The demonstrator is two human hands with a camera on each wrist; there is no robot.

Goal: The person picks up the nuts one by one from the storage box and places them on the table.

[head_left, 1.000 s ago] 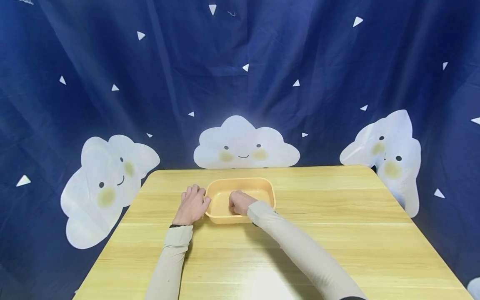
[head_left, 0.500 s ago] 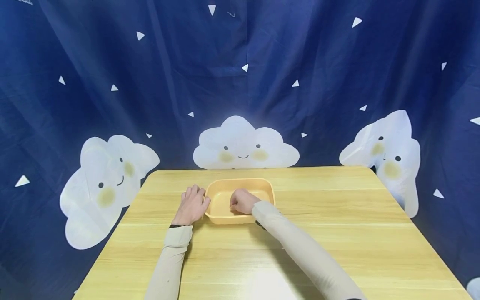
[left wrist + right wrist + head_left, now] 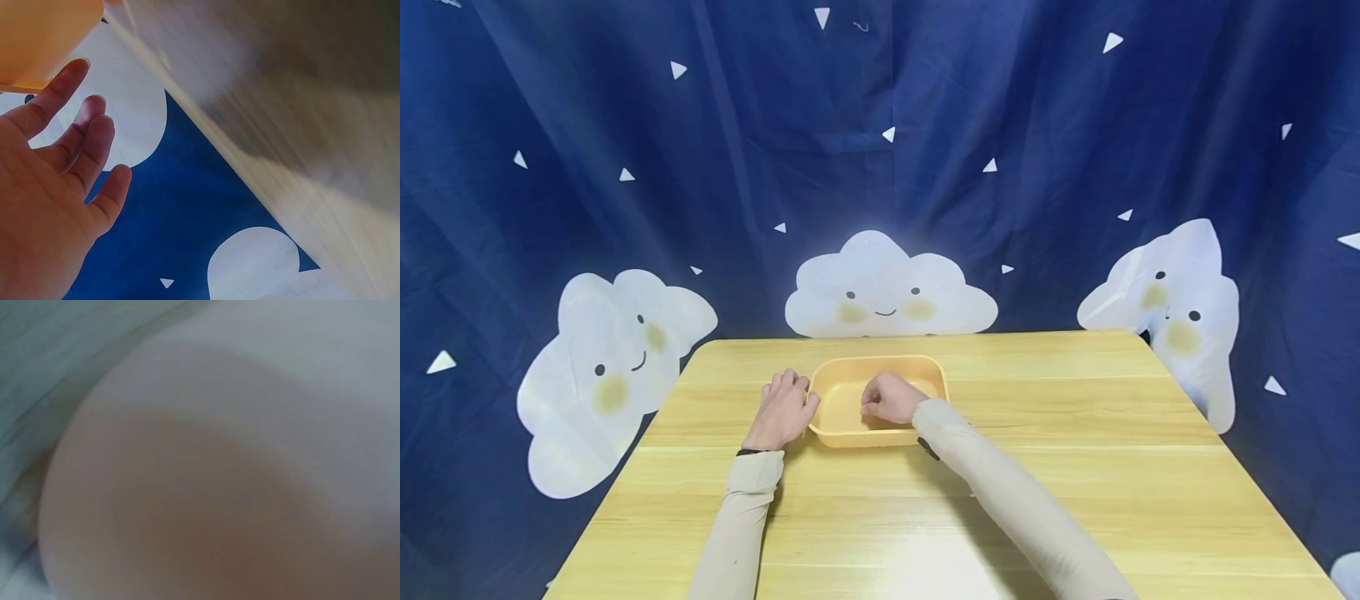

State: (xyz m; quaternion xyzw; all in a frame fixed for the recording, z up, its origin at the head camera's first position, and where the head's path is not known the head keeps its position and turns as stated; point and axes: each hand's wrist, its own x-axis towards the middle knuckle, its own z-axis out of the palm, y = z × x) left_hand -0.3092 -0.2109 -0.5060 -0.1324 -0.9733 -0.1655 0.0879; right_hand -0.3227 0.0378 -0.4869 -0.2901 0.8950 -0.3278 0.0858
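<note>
A shallow, pale-orange plastic basin (image 3: 842, 364) with rounded corners lies on the wooden table. My left hand (image 3: 781, 410) rests at its left end, with thumb and index finger right at the rim. In the left wrist view the fingers (image 3: 103, 147) are loosely extended, the index fingertip overlapping the basin's outer wall (image 3: 50, 37). Inside the basin, my right hand (image 3: 891, 398) is low over the floor, knuckles up, its fingers curled and fingertips drawn together. No object shows between them; the palm side is hidden. Only a blurred close-up of skin (image 3: 187, 506) fills most of the right wrist view.
The wood-grain table (image 3: 1097, 467) reaches back to a dark blue curtain (image 3: 925, 108) printed with white clouds and small triangles. My right sleeve (image 3: 1007, 492) crosses above the table's front right. A dark band (image 3: 928, 448) shows at the right wrist.
My right hand has shifted slightly right inside the basin, and its pinched fingertips show more now. The left hand and the basin stay about where they were.
</note>
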